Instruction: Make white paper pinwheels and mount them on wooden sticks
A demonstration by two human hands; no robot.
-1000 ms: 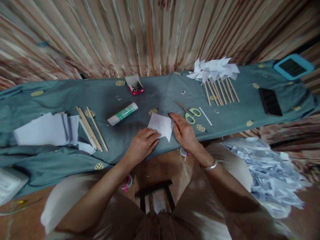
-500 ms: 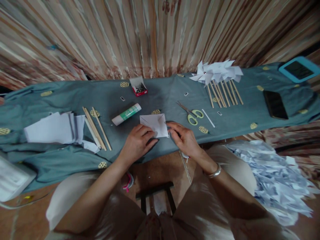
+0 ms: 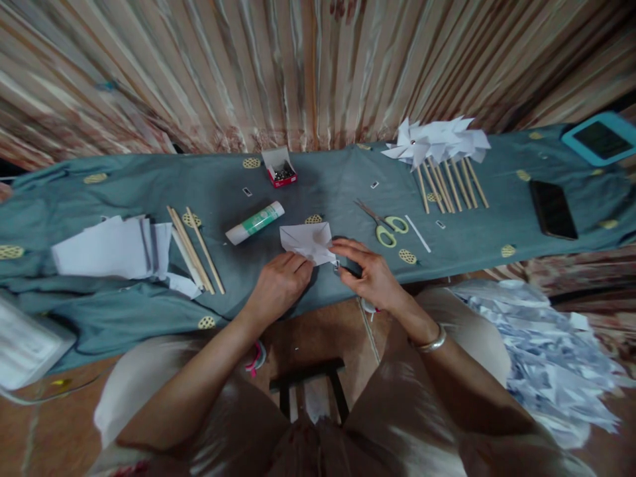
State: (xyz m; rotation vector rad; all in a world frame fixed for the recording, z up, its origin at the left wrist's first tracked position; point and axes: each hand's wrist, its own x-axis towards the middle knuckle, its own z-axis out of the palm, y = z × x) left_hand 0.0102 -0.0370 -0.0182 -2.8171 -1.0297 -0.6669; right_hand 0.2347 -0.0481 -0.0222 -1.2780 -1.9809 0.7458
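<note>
A small white paper square [image 3: 307, 240] with crease lines lies on the cloth in front of me, its near edge bent up. My left hand [image 3: 284, 278] is closed on that near-left edge, the fingertips partly hidden behind the knuckles. My right hand [image 3: 370, 271] is at the square's right edge, forefinger touching the paper and thumb held apart. Close by on the left is a green and white glue stick [image 3: 256, 222]. Scissors with light green handles [image 3: 386, 227] lie to the right of the square, beside a thin white paper strip [image 3: 418, 234].
A small red box [image 3: 283, 173] of metal pins stands behind. Paper pinwheels [image 3: 437, 142] on sticks lie back right, near a phone [image 3: 553, 209] and a blue-framed display [image 3: 601, 139]. To the left are cut papers [image 3: 114, 248] and wooden sticks [image 3: 191, 252]. Many folded papers [image 3: 551, 358] heap beside my right leg.
My left fingers have curled in and closed at the near edge, bending the paper up. My right thumb has moved away from the forefinger. The view has shifted slightly.
</note>
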